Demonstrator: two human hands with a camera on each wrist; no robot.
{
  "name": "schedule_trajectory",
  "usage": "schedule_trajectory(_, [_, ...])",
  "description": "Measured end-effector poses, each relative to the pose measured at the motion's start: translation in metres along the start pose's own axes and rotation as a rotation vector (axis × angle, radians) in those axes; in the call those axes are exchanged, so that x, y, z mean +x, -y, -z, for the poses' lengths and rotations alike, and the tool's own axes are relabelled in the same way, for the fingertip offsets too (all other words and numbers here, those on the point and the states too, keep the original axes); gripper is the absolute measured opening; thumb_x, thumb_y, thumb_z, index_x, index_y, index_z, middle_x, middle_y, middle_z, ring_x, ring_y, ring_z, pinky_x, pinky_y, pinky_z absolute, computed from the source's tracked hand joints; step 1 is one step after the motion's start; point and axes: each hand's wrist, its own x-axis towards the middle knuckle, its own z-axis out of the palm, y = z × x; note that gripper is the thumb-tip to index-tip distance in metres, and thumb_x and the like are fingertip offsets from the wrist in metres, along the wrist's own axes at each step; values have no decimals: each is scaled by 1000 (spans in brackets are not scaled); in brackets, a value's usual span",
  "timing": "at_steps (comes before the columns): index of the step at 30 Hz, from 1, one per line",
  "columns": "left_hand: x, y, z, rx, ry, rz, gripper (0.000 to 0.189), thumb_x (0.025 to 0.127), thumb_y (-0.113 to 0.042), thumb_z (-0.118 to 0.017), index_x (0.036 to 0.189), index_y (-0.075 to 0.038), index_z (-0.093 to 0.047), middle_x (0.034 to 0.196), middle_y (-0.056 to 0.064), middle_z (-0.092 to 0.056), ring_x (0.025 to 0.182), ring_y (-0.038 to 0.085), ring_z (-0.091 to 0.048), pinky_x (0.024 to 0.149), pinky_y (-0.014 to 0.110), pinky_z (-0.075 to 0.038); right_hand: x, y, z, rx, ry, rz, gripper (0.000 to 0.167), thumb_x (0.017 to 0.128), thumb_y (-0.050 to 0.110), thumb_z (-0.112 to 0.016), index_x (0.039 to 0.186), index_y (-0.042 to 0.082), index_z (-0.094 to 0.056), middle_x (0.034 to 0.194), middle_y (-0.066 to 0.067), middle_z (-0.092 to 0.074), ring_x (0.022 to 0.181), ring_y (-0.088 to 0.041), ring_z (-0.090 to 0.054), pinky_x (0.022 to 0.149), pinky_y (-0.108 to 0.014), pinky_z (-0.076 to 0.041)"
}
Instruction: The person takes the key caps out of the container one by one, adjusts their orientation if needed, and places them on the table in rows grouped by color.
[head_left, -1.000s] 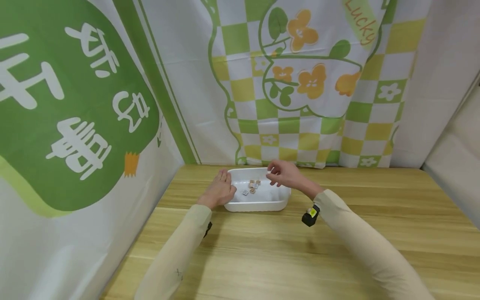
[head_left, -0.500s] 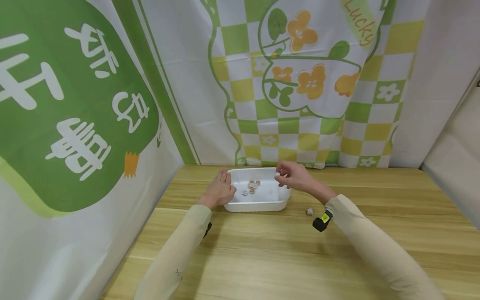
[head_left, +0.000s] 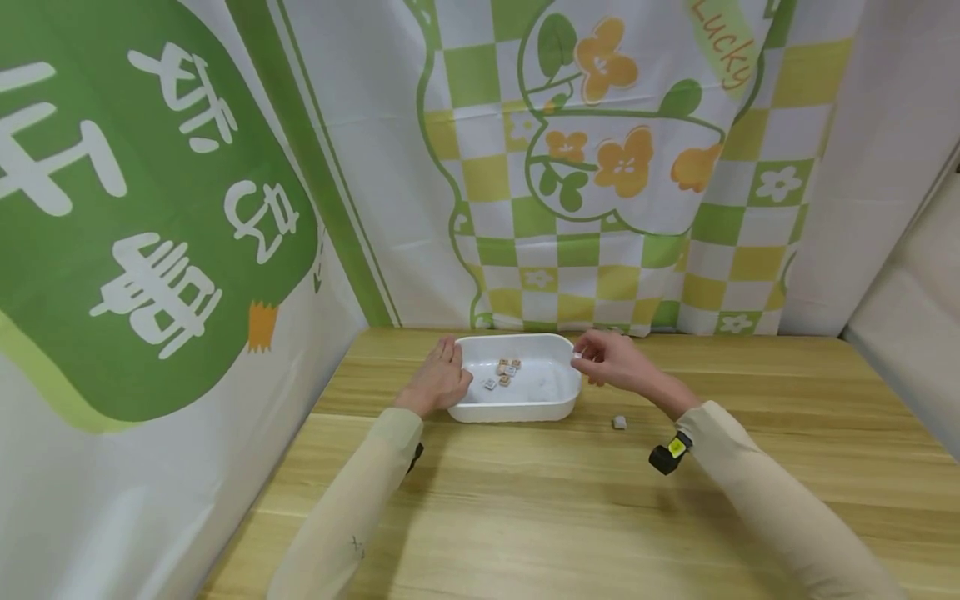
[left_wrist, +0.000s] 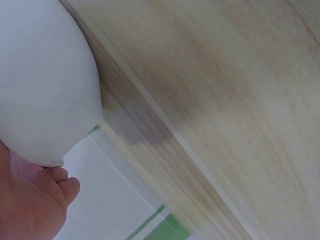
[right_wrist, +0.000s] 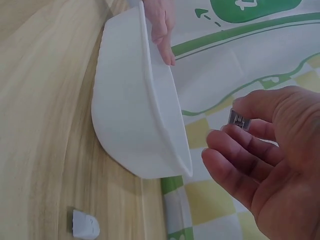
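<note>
A white plastic tub [head_left: 514,412] holds several small white and orange keycaps [head_left: 505,381], lying in its left half. My left hand [head_left: 437,379] grips the tub's left end at the rim, thumb over the inner side; in the left wrist view its curled fingers [left_wrist: 68,190] sit right at the rim. Just off the tub's right end, my right hand [head_left: 617,363] pinches one keycap [right_wrist: 239,120] between thumb and fingertips. The right wrist view shows that keycap's dark, hollow-looking side. Another pale keycap [head_left: 618,422] rests on the table to the right of the tub.
The wooden table [head_left: 525,508] reaches back to a hanging cloth [head_left: 577,275] with green and yellow checks. A second printed cloth [head_left: 187,275] hangs along the left side.
My right hand has moved right with the pinched keycap, from over the tub to just past its right end. The keycap on the table has come into sight. The left hand stays put.
</note>
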Motion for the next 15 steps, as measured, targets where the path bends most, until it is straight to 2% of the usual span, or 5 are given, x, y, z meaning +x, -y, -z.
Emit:
schedule_trajectory(4, [-1, 0, 0, -1, 11, 7, 65, 101, -28, -25, 151, 12, -16, 162, 29, -8, 153, 38, -6, 127, 43, -9, -7, -5, 3, -10, -11, -10, 19, 92, 18, -67, 103, 3, -65, 83, -15, -69, 61, -21, -66, 54, -35, -58])
schedule_trajectory(8, [-1, 0, 0, -11, 20, 14, 64, 102, -28, -25, 152, 10, -14, 162, 27, -5, 153, 37, -3, 127, 42, -8, -16, -13, 7, 5, -3, -21, 18, 92, 17, -66, 103, 3, -64, 85, -15, -71, 66, -22, -69, 56, -34, -58])
schedule_trajectory(15, [-2, 0, 1, -10, 15, 12, 65, 101, -29, -25, 152, 11, -15, 162, 27, -6, 153, 38, -7, 127, 43, -9, -29, -25, 13, 5, 9, -59, 17, 93, 17, -66, 104, 4, -63, 93, -15, -73, 69, -17, -71, 57, -31, -58])
